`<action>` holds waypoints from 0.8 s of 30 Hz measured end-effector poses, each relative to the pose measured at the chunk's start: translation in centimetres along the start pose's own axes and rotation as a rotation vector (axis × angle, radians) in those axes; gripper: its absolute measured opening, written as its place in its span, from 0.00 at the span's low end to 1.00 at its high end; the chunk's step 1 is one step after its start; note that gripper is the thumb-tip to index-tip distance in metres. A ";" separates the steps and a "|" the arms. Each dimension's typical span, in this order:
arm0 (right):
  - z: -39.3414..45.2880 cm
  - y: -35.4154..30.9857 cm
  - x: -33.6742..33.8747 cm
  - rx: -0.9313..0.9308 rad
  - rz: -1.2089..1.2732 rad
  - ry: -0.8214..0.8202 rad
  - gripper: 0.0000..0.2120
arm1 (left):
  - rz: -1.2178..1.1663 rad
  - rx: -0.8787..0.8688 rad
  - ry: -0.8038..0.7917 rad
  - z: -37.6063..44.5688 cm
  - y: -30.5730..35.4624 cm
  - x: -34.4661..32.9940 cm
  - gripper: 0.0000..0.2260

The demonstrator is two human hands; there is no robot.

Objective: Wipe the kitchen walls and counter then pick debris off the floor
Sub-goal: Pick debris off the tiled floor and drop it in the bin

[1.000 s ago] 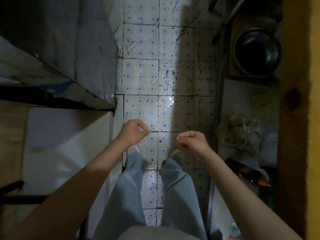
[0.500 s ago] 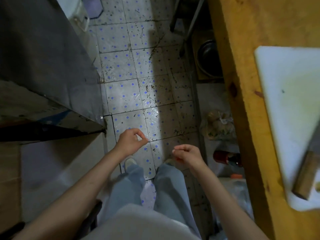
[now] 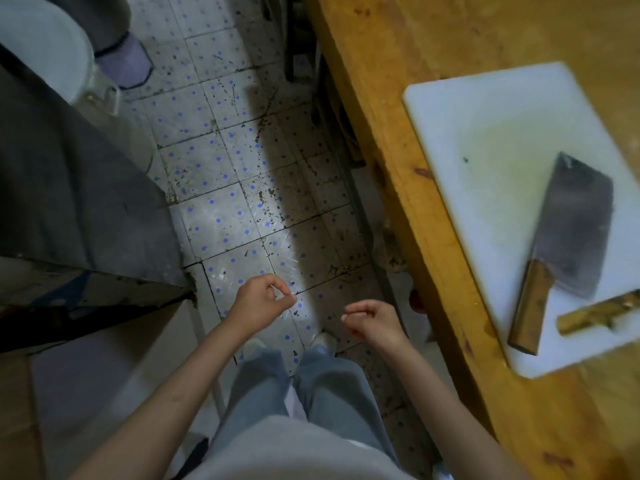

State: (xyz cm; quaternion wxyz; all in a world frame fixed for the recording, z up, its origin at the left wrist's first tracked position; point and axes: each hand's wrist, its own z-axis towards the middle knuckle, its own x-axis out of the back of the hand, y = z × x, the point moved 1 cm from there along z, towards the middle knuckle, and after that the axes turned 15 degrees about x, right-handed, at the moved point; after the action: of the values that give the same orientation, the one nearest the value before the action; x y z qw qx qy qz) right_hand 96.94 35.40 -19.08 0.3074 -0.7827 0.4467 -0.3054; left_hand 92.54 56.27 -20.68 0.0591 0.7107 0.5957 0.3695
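Note:
I stand over a white tiled floor [image 3: 225,216] with blue dots, strewn with dark specks of debris [image 3: 264,199], thickest along the shadowed strip beside the wooden counter [image 3: 398,98]. My left hand [image 3: 258,303] hovers above my feet, thumb and forefinger pinched together; nothing shows between them. My right hand [image 3: 375,323] hangs beside it with fingers loosely curled. A small reddish spot sits under those fingers, and I cannot tell whether it is a held scrap.
A white cutting board [image 3: 485,133] on the counter carries a cleaver [image 3: 571,223] and a second wooden handle [image 3: 595,311]. A grey metal cabinet [image 3: 69,185] stands left, with a white bucket [image 3: 41,46] and a purple slipper [image 3: 124,67] behind it. My shoes [image 3: 252,344] stand on the tiles.
My view has swung right, bringing the counter, board and cleaver into sight. Both hands keep the same pinched and curled poses in front of me.

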 end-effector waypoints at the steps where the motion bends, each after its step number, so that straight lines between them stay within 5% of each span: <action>1: -0.2 0.3 0.4 -0.013 -0.002 0.008 0.08 | 0.016 -0.006 -0.007 -0.1 0.4 -0.4 0.06; 9: -2.2 1.1 1.1 -0.077 0.095 0.108 0.09 | 0.106 -0.060 -0.100 -0.1 3.0 -1.1 0.06; 24: -5.6 1.9 -7.1 -0.202 0.528 0.622 0.06 | 0.505 -0.381 -0.450 2.1 6.8 1.0 0.06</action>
State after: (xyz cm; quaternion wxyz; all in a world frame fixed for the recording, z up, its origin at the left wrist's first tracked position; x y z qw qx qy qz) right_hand 88.80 39.72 -18.48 0.1472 -0.5381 0.7313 -0.3923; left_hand 99.28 55.96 -18.17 0.2263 0.8746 0.2949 0.3113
